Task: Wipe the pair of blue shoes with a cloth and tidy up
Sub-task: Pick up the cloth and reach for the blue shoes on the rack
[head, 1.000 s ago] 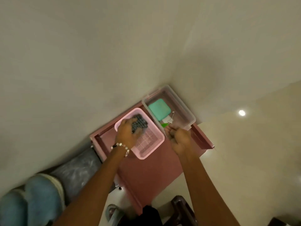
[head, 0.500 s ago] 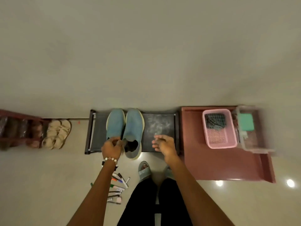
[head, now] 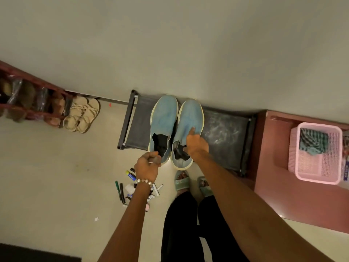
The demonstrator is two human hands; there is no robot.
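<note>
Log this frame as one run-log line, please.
stage: tidying | blue shoes: side by side on black rack | left hand: pinching left shoe's heel | right hand: on right shoe | cloth: in pink basket
</note>
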